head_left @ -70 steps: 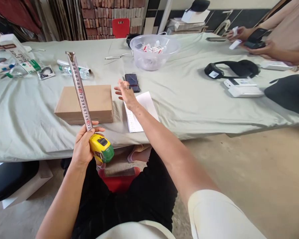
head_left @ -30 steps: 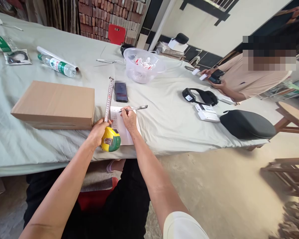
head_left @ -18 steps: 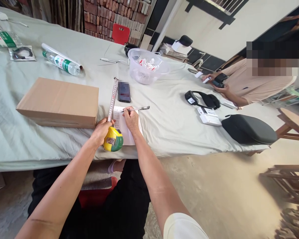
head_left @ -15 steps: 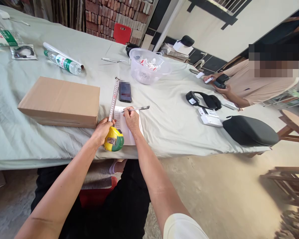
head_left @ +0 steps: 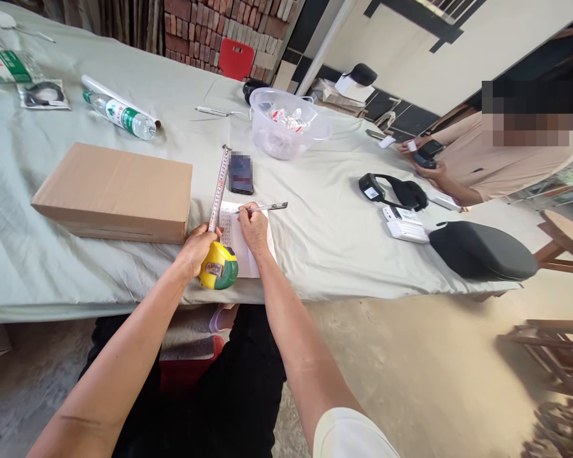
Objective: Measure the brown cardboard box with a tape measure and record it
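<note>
My left hand [head_left: 195, 247] grips a yellow and green tape measure [head_left: 218, 266] at the table's front edge, its blade [head_left: 218, 188] stretched out away from me. Just to the right, my right hand [head_left: 253, 227] is closed round a silver pen [head_left: 265, 207], tip down on a white sheet of paper [head_left: 235, 240]. A brown cardboard box [head_left: 114, 192] lies flat left of the blade. A dark phone [head_left: 241, 173] sits just past the paper.
The table wears a pale green cloth [head_left: 325, 222]. On it are a clear plastic bowl [head_left: 289, 123], a water bottle [head_left: 119, 116], a black headset [head_left: 394, 191], white boxes [head_left: 405, 226] and a black cushion [head_left: 482, 251]. Another person [head_left: 496, 159] sits at the right with a phone.
My right hand, open over the paper before, has picked up the pen and set it to the sheet. The tape measure has come down from upright to the table edge; my view turned right.
</note>
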The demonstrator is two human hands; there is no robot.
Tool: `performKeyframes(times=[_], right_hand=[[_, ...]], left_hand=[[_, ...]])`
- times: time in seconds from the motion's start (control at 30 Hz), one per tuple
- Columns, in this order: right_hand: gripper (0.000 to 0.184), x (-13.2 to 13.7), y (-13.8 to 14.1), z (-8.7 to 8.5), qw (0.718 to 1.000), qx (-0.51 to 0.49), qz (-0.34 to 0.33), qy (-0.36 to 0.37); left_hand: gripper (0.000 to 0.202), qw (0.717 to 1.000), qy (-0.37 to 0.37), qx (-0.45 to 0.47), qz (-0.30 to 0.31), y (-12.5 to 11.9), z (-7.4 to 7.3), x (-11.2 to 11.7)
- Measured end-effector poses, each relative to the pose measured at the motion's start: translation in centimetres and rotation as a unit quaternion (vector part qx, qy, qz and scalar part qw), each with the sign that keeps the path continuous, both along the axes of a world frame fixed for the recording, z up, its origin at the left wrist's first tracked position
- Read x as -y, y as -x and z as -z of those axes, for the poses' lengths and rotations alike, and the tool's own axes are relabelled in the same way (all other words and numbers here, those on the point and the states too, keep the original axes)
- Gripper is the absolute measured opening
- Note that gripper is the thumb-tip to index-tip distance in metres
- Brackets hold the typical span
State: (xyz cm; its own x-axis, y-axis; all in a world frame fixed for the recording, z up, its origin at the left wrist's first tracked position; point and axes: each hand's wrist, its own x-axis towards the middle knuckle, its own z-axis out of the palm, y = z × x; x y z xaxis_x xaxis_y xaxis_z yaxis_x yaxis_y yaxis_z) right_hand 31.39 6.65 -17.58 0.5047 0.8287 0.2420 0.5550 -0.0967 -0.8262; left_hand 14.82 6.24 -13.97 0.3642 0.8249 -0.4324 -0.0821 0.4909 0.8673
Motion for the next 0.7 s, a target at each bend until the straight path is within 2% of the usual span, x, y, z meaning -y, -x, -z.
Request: performKeyframes(times=[0.33, 0.57, 0.7], right_hand=[[0.021, -0.02, 0.0, 0.08, 1.0, 0.0, 0.002, -0.002], [0.021, 0.2, -0.22, 0.14, 0.998, -0.022, 0.054, -0.033], [0.022, 0.13, -0.25, 0.14, 0.999, -0.023, 0.038, -0.026]], left_hand=[[0.007, 1.0, -0.01, 0.0, -0.004, 0.07, 0.39, -0.1], [0.009, 1.0, -0.003, 0.0, 0.002, 0.04, 0.47, -0.07], [0.01, 1.0, -0.004, 0.003, 0.003, 0.06, 0.59, -0.09]])
